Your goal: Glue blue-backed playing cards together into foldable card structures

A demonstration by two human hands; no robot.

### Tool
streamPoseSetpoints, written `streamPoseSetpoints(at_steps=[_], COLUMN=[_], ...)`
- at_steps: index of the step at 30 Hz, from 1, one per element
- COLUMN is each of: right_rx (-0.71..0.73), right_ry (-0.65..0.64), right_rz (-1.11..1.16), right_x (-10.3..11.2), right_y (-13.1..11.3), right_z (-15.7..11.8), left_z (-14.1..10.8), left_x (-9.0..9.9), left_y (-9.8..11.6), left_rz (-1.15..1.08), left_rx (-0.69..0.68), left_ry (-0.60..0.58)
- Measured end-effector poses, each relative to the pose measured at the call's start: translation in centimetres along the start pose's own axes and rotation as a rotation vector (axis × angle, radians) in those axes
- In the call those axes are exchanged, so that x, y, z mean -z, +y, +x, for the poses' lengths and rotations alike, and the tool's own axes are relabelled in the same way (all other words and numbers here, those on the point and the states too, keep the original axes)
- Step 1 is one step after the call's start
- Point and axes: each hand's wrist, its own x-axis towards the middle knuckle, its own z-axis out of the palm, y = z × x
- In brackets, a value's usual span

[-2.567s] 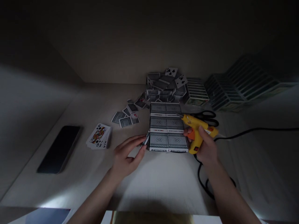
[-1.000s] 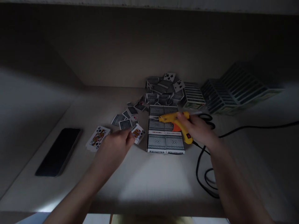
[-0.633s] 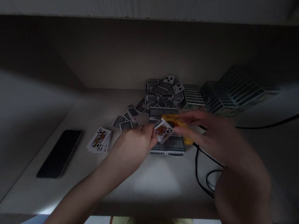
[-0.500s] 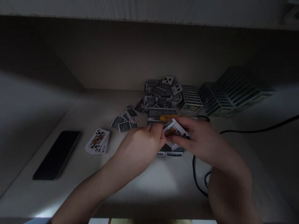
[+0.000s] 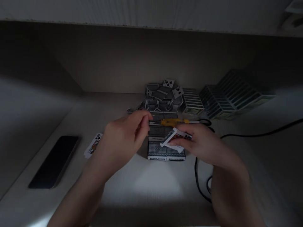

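Note:
My right hand (image 5: 201,142) grips a folded playing card (image 5: 176,140) between thumb and fingers; white edges and part of a coloured court figure show. Under it lie rows of folded card modules (image 5: 157,149) with dark patterned backs, laid side by side. My left hand (image 5: 125,135) hovers to their left, fingers curled and fingertips pinched together, with nothing visible in them. A yellow-handled tool (image 5: 174,122) with a thin metal shaft lies across the modules, just beyond my right hand. A small stack of playing cards (image 5: 94,145), queen on top, is partly covered by my left forearm.
Behind the modules is a heap of folded cards (image 5: 163,93). To its right stand ribbed stacks of folded pieces (image 5: 193,99) and a bigger stepped stack (image 5: 236,94). A black phone (image 5: 54,162) lies at left, a black cable (image 5: 251,134) at right. A shelf edge (image 5: 142,26) hangs overhead.
My left hand has let go of the folded card and moved left, now hiding several loose cards. My right hand keeps its hold on the card in nearly the same place.

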Motion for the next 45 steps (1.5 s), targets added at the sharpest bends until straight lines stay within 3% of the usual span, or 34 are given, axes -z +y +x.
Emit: streamPoseSetpoints(at_steps=[4,7,12,21,28,34,40,45], right_rx=[-0.005,0.030,0.066,0.090,0.106,0.123,0.062,0.035], right_ry=[-0.011,-0.004,-0.008,-0.051,-0.055,-0.056,-0.054,-0.078], right_rz=[0.011,-0.007,-0.059,-0.090,-0.058,0.024,0.119,0.275], right_x=[-0.1,-0.2,-0.6,-1.2,-1.1,-1.0,-0.5,0.0], right_y=[-0.2,-0.5,-0.8,-1.2,-1.3,-1.3,-0.5,0.0], right_z=[0.1,0.3,0.2,0.0,0.0,0.0,0.0,0.3], left_z=[0.0,0.1,-0.2,0.2,-0.1,0.1,1.0,1.3], left_x=[0.8,0.7,-0.5,-1.4,-1.9,-2.2,-2.8,-3.7], left_y=[-0.5,0.1,1.3,1.3,1.7,1.7,0.1,-0.8], left_rz=[-0.142,-0.162,-0.198,-0.176,-0.083,-0.094,-0.196,-0.241], left_rx=[0.064,-0.019,-0.165,-0.098,-0.148,-0.076,0.086,0.122], left_ry=[-0.031,-0.140,-0.190,-0.196,-0.152,-0.064,-0.082,-0.109])
